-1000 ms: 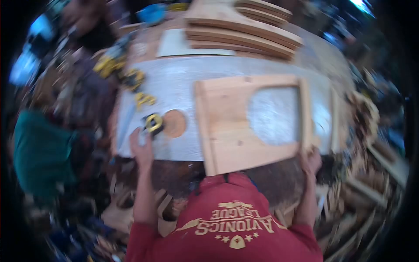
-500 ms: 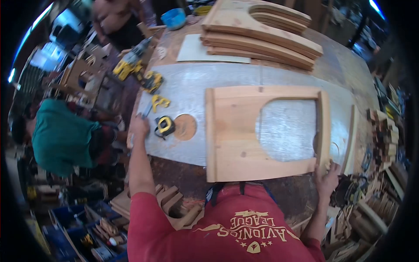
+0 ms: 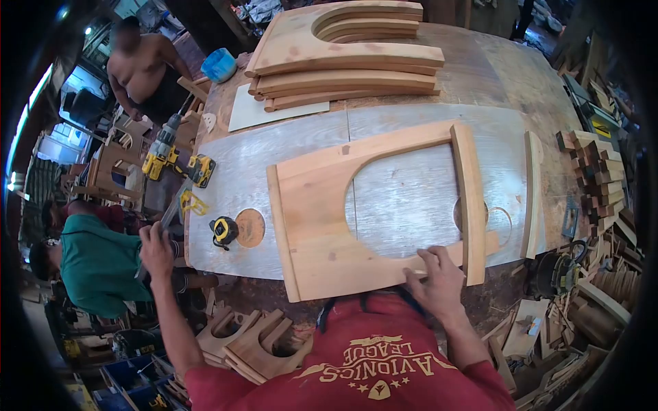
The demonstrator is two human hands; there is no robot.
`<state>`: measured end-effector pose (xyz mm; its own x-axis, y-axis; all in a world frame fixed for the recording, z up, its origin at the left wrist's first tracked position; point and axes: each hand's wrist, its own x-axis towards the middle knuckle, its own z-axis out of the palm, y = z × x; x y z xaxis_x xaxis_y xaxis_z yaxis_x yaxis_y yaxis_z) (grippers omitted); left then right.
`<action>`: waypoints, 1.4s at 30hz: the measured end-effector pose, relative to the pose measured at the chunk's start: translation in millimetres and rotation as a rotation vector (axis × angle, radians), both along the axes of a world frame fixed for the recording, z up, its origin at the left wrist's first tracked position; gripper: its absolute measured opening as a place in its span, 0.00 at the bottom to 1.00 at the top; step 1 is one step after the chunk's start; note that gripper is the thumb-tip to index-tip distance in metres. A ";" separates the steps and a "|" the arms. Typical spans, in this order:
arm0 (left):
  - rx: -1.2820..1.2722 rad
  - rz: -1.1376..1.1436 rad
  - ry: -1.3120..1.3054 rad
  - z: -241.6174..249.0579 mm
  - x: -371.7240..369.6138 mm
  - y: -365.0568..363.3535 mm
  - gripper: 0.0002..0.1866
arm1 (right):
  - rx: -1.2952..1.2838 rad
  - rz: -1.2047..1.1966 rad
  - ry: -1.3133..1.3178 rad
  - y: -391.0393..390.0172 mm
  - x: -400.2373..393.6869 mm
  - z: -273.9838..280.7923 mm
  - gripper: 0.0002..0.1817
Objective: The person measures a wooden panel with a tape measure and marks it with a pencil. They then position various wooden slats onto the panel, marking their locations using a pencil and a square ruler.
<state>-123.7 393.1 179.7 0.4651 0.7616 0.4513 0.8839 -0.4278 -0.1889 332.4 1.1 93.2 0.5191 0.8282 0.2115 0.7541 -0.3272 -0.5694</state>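
My left hand (image 3: 157, 253) is closed around a long, flat grey metal strip (image 3: 173, 209), raised beyond the left edge of the table. What kind of tool the strip is, I cannot make out. My right hand (image 3: 439, 282) grips the near arm of a U-shaped wooden panel (image 3: 312, 222), thumb and fingers at its edge. A wooden crosspiece (image 3: 469, 205) lies across the open ends of the panel's arms. Left of the panel sits a yellow-and-black tape measure (image 3: 223, 231). A yellow piece (image 3: 194, 203) lies beside the strip.
Cut wooden panels (image 3: 356, 65) are stacked at the back. A yellow cordless drill (image 3: 164, 157) lies at the left edge near a blue container (image 3: 219, 65). A loose wooden strip (image 3: 531, 195) and stacked blocks (image 3: 600, 178) are at right. Two other people are at left.
My left hand has moved left, off the table edge, with the metal strip. My right hand has shifted from the crosspiece's end to the panel's near arm. The panel now sits tilted.
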 end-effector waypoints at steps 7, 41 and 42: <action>-0.137 -0.696 0.289 100.7 146.5 -105.0 0.18 | 0.119 0.415 -0.082 92.9 -24.6 79.0 0.28; -1.163 -0.475 -0.782 -178.2 257.6 83.2 0.21 | 0.088 -0.825 0.663 5.8 -153.2 -118.6 0.27; -1.173 -0.461 -0.780 -173.7 255.7 74.5 0.21 | -0.011 -0.862 0.721 11.0 -146.0 -104.3 0.24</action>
